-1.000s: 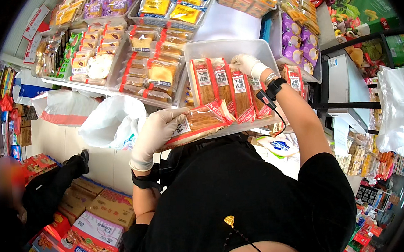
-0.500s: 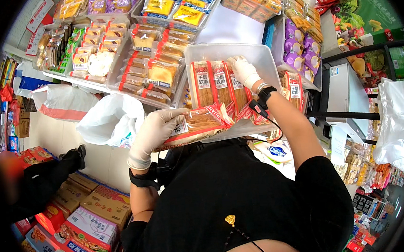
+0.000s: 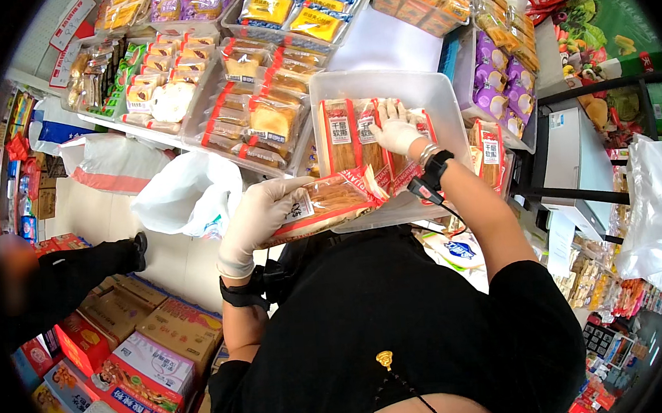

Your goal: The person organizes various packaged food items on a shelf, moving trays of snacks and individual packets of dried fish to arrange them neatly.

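My left hand (image 3: 254, 221), in a white glove, grips one end of a bread pack (image 3: 336, 197) in clear wrap with red edges. The pack lies slantwise over the near side of a translucent plastic tub (image 3: 448, 98). Inside that tub, similar bread packs (image 3: 342, 150) stand side by side. My right hand (image 3: 396, 130), also gloved, rests on top of them, its fingers stretched out and spread. Part of the packs beneath its palm is hidden.
Left of the tub are trays of wrapped pastries (image 3: 251, 108). On the right stand a tub of purple packs (image 3: 492, 72) and more red-edged packs (image 3: 488, 153). A white plastic bag (image 3: 188, 193) hangs at the shelf edge. Cartons (image 3: 154, 365) are stacked lower left, near another person's leg (image 3: 83, 281).
My right hand has spread its fingers and lies flatter on the packs in the tub. The left hand keeps its bread pack. The whole view has shifted slightly.
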`<action>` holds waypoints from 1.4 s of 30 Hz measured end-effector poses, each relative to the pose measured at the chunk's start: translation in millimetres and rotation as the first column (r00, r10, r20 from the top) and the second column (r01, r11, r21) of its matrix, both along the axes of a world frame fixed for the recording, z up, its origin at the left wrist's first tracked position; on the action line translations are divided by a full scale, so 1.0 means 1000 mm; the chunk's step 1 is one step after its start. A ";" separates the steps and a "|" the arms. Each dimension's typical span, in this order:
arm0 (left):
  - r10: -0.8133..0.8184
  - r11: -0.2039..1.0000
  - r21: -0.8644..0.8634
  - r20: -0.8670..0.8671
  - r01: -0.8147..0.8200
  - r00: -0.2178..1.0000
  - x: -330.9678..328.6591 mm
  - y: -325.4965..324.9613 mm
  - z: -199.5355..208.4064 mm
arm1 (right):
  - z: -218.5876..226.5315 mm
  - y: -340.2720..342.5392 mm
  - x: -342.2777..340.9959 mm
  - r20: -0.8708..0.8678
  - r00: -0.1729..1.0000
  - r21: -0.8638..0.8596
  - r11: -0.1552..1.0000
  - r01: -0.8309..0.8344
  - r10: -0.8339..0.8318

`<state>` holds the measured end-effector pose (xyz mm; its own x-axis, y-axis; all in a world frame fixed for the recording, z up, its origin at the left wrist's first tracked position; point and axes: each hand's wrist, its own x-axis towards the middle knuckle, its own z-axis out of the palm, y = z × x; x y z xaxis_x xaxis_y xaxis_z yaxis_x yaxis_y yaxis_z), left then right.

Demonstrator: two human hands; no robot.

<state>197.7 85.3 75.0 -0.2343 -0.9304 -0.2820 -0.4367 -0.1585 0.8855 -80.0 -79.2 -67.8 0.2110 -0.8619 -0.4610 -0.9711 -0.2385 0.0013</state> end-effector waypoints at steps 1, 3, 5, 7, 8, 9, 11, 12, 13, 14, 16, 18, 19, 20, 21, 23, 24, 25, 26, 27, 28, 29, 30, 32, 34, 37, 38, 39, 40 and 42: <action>0.015 1.000 -0.021 -0.006 -0.016 1.000 0.003 0.002 -0.001 | 0.003 -0.004 -0.005 0.009 1.000 0.012 1.000 -0.009 0.009; 0.056 0.996 -0.063 -0.023 -0.058 0.998 0.014 0.008 -0.004 | 0.030 -0.019 -0.008 0.168 0.986 0.106 0.994 -0.020 0.002; 0.168 0.984 -0.040 -0.083 -0.172 0.982 0.026 0.011 0.001 | 0.072 -0.020 0.009 0.310 0.946 0.045 0.993 -0.110 0.091; 0.314 0.949 -0.011 -0.053 -0.315 0.948 0.038 0.015 0.003 | 0.059 -0.021 0.024 0.442 0.874 -0.100 0.979 -0.176 0.202; 0.378 0.925 0.000 -0.086 -0.379 0.922 0.047 0.016 -0.003 | 0.055 -0.019 0.035 0.498 0.827 -0.176 0.964 -0.199 0.262; 0.440 0.897 0.012 -0.118 -0.442 0.890 0.053 0.017 -0.009 | 0.053 -0.015 0.048 0.469 0.823 -0.110 0.946 -0.304 0.319; 0.511 0.852 0.000 -0.216 -0.524 0.832 0.055 0.019 0.001 | 0.026 0.000 0.057 0.296 0.809 -0.247 0.859 -0.448 0.507; 0.541 0.831 0.011 -0.241 -0.556 0.805 0.057 0.019 0.003 | 0.003 0.004 0.054 0.245 0.827 -0.216 0.860 -0.462 0.506; 0.582 0.802 0.027 -0.262 -0.597 0.769 0.060 0.022 0.004 | -0.005 0.013 0.056 0.270 0.850 -0.238 0.886 -0.397 0.453; 0.581 0.794 0.012 -0.307 -0.607 0.754 0.063 0.026 0.000 | 0.002 0.022 0.060 0.263 0.847 -0.218 0.883 -0.415 0.463; 0.600 0.787 0.066 -0.314 -0.614 0.735 0.065 0.032 0.001 | 0.022 0.025 0.062 0.254 0.840 -0.132 0.877 -0.462 0.480; 0.605 0.785 0.081 -0.317 -0.614 0.731 0.066 0.035 -0.002 | 0.036 0.017 0.062 0.242 0.832 -0.007 0.858 -0.513 0.499; 0.604 0.784 0.068 -0.314 -0.617 0.733 0.066 0.036 -0.004 | 0.035 0.007 0.063 0.294 0.853 -0.033 0.897 -0.441 0.430; 0.600 0.786 0.057 -0.312 -0.616 0.737 0.065 0.037 -0.006 | 0.030 -0.007 0.064 0.346 0.868 -0.052 0.931 -0.361 0.356; 0.594 0.791 0.063 -0.319 -0.609 0.738 0.063 0.036 -0.005 | 0.023 -0.019 0.064 0.398 0.874 -0.067 0.958 -0.277 0.281; 0.587 0.798 0.077 -0.326 -0.598 0.741 0.062 0.035 -0.004 | 0.023 -0.023 0.069 0.356 0.875 -0.124 0.945 -0.304 0.328; 0.580 0.801 0.051 -0.313 -0.596 0.752 0.063 0.034 -0.005 | 0.025 -0.025 0.069 0.314 0.886 -0.086 0.939 -0.333 0.343; 0.575 0.803 0.027 -0.297 -0.595 0.763 0.063 0.034 -0.007 | 0.027 -0.024 0.071 0.273 0.893 -0.045 0.932 -0.359 0.357; 0.569 0.806 0.003 -0.280 -0.592 0.773 0.064 0.034 -0.009 | 0.024 -0.027 0.070 0.316 0.888 -0.008 0.936 -0.351 0.335; 0.565 0.810 0.019 -0.296 -0.587 0.770 0.065 0.034 -0.009 | 0.019 -0.033 0.067 0.356 0.881 0.030 0.939 -0.343 0.310; 0.561 0.814 0.035 -0.312 -0.580 0.767 0.066 0.034 -0.010 | 0.021 -0.033 0.068 0.395 0.874 0.067 0.940 -0.334 0.283; 0.555 0.818 0.050 -0.328 -0.573 0.764 0.067 0.034 -0.010 | 0.023 -0.032 0.069 0.351 0.888 0.070 0.938 -0.340 0.296; 0.562 0.814 0.048 -0.319 -0.579 0.763 0.066 0.034 -0.010 | 0.025 -0.030 0.070 0.307 0.901 0.073 0.936 -0.344 0.307; 0.577 0.804 0.042 -0.297 -0.593 0.761 0.067 0.034 -0.008 | 0.034 -0.019 0.072 0.234 0.899 0.047 0.920 -0.390 0.369; 0.572 0.807 0.007 -0.261 -0.591 0.777 0.071 0.036 -0.012 | 0.044 0.007 0.071 0.170 0.868 -0.007 0.881 -0.472 0.466; 0.589 0.798 0.032 -0.256 -0.602 0.766 0.071 0.036 -0.013 | 0.074 0.058 0.078 -0.059 0.862 0.262 0.841 -0.474 0.504; 0.594 0.795 0.050 -0.265 -0.605 0.759 0.070 0.034 -0.013 | 0.076 0.066 0.078 -0.117 0.840 0.250 0.834 -0.492 0.530; 0.596 0.795 0.062 -0.263 -0.603 0.759 0.069 0.032 -0.013 | 0.054 0.065 0.076 -0.131 0.820 0.149 0.829 -0.539 0.557; 0.589 0.802 0.070 -0.266 -0.594 0.763 0.067 0.029 -0.013 | 0.015 0.060 0.070 -0.154 0.804 0.043 0.817 -0.575 0.574; 0.594 0.798 0.059 -0.251 -0.600 0.764 0.065 0.027 -0.017 | 0.031 0.049 0.081 -0.069 0.820 0.057 0.823 -0.566 0.568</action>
<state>262.7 112.3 58.5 0.3130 -0.9109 -0.2687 -0.0305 -0.2925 0.9558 0.5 -30.5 -37.0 0.6193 -0.5858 -0.5228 -0.6612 -0.7482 0.0551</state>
